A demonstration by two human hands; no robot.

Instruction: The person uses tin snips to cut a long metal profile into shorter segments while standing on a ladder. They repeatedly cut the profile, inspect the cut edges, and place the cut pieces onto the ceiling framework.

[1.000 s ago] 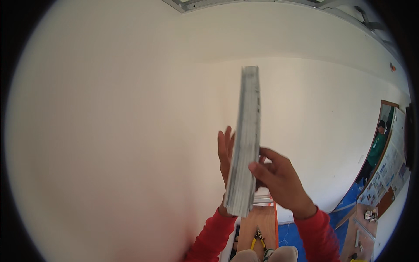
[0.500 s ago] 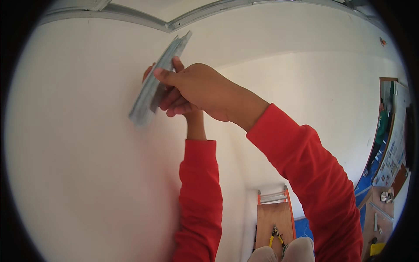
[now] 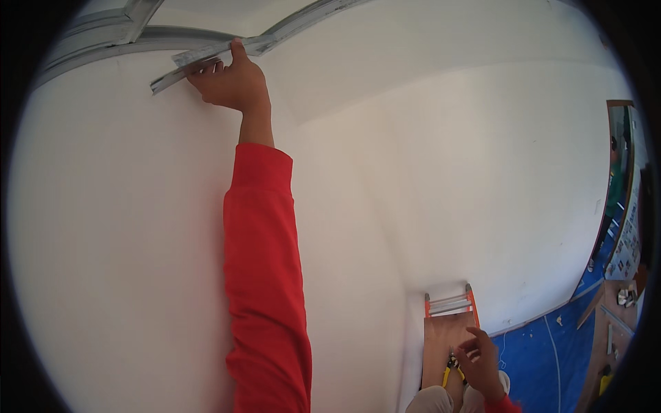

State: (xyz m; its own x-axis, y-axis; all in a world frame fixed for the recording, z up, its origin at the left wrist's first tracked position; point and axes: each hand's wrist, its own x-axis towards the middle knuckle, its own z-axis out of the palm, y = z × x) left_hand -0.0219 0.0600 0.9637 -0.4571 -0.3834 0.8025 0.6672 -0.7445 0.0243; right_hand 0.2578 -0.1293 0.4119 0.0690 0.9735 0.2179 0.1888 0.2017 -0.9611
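Observation:
Up by the ceiling corner, my left hand (image 3: 231, 81) grips a short silver metal channel (image 3: 169, 81), thumb on its near side and fingers curled behind. The channel lies tilted just under the metal wall track (image 3: 303, 25); whether they touch I cannot tell. Low in the view, my right hand (image 3: 480, 363) hangs with fingers bent and apart, holding nothing visible. Beside those fingers is a pair of yellow-handled pliers or snips (image 3: 447, 375), resting on a wooden board (image 3: 438, 337); the hand partly overlaps it.
An orange ladder end (image 3: 451, 303) stands beyond the board, near the wall corner. White walls (image 3: 468, 193) rise close by. Blue covering (image 3: 537, 351) lies on the floor. At the far right are a workbench with small parts (image 3: 623, 313) and an opening with a person in green (image 3: 615, 175).
My left hand has carried the channel up and left to the ceiling track. My right hand has let go of the channel and dropped down beside the yellow-handled tool.

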